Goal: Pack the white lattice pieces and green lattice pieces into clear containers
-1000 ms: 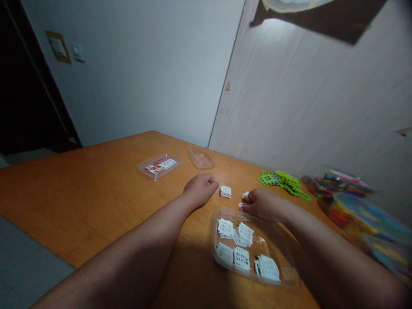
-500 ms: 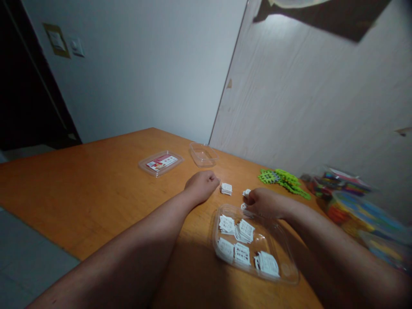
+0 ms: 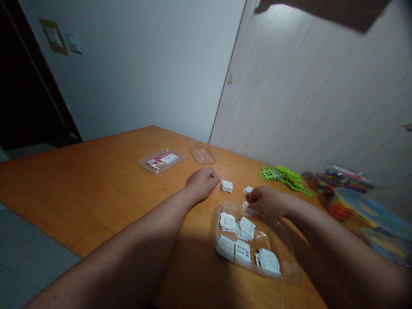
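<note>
My left hand (image 3: pixel 203 183) rests on the table, curled into a fist; whether anything is inside it is hidden. Just right of its knuckles stands a small stack of thin white openwork pieces (image 3: pixel 227 186). My right hand (image 3: pixel 268 201) has its fingers pinched together behind the near tray, at a small white piece (image 3: pixel 245 204) that they partly cover. More white pieces (image 3: pixel 247 190) lie at its fingertips. In front, a clear plastic tray (image 3: pixel 291 272) holds several stacks of white pieces, among them a fanned stack (image 3: pixel 245 228) and a stack at its lower right (image 3: pixel 268 261).
On the wooden table (image 3: pixel 106 171) lie a clear lid with a printed label (image 3: pixel 162 161) and a clear plastic container (image 3: pixel 204 153) towards the wall. Green interlocking pieces (image 3: pixel 291 178) lie at the back right. Beyond my right arm stand tubs with colourful contents (image 3: pixel 363 206).
Both hands stay almost in place, the left still a fist. My right fingers shift very slightly by the white pieces. The whole view has tilted a little.
</note>
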The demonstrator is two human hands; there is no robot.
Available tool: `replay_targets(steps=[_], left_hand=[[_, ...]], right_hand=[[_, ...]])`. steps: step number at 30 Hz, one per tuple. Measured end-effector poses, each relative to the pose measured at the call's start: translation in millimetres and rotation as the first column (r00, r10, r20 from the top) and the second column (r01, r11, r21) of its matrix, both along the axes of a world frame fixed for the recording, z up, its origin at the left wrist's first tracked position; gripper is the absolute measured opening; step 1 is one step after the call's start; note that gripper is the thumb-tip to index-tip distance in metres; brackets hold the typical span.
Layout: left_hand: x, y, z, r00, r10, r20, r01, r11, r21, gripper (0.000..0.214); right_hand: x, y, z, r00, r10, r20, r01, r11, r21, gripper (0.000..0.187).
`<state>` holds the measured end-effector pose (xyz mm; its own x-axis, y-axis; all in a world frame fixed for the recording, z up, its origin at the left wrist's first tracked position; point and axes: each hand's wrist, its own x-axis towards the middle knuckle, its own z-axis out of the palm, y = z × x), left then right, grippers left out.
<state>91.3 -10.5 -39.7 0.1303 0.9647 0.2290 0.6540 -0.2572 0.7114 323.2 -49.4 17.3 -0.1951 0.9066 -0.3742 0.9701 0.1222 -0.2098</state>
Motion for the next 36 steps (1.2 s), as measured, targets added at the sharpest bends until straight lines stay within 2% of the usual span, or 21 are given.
replay_targets(steps=[8, 15, 20, 24, 27, 30, 34, 36], left_hand=[[-0.1, 0.0, 0.3, 1.000, -0.012, 0.017, 0.012, 1.000, 0.006, 0.025], [-0.3, 0.9, -0.6, 1.000, -0.010, 0.017, 0.010, 1.000, 0.006, 0.026], [0.1, 0.2, -0.3, 1.000, -0.013, 0.029, 0.013, 1.000, 0.003, 0.025], [0.5, 0.2, 0.2, 1.000, -0.013, 0.025, 0.012, 1.000, 0.007, 0.025], [0.8, 0.6, 0.0, 1.000, -0.006, 0.020, 0.005, 1.000, 0.014, 0.025], [0.8, 0.5, -0.3, 1.000, -0.002, 0.028, 0.001, 1.000, 0.019, 0.025], [0.6, -0.2, -0.2, 0.999, -0.002, 0.038, 0.001, 1.000, 0.024, 0.026], [0.6, -0.4, 0.0, 0.999, -0.003, 0.041, 0.002, 1.000, 0.023, 0.026]], right_hand=[[8.7, -1.4, -5.8, 0.997, -0.025, -0.072, 0.028, 0.999, 0.036, 0.013], [11.8, -7.4, -8.6, 0.975, -0.012, -0.221, 0.031, 0.996, 0.083, 0.019], [23.9, -15.8, 8.0, 0.919, -0.032, -0.394, 0.083, 0.990, 0.113, 0.017], [32.4, -39.4, 29.0, 0.859, -0.036, -0.510, 0.142, 0.975, 0.169, 0.015], [26.5, -66.7, 37.1, 0.831, -0.018, -0.555, 0.094, 0.990, 0.107, 0.017], [11.3, -90.7, 34.7, 0.829, -0.037, -0.558, 0.060, 0.998, 0.023, 0.018], [-9.2, -108.0, 26.3, 0.859, -0.103, -0.502, 0.048, 0.991, -0.121, 0.015], [-15.8, -111.5, 24.7, 0.881, -0.112, -0.460, 0.049, 0.988, -0.148, 0.014]])
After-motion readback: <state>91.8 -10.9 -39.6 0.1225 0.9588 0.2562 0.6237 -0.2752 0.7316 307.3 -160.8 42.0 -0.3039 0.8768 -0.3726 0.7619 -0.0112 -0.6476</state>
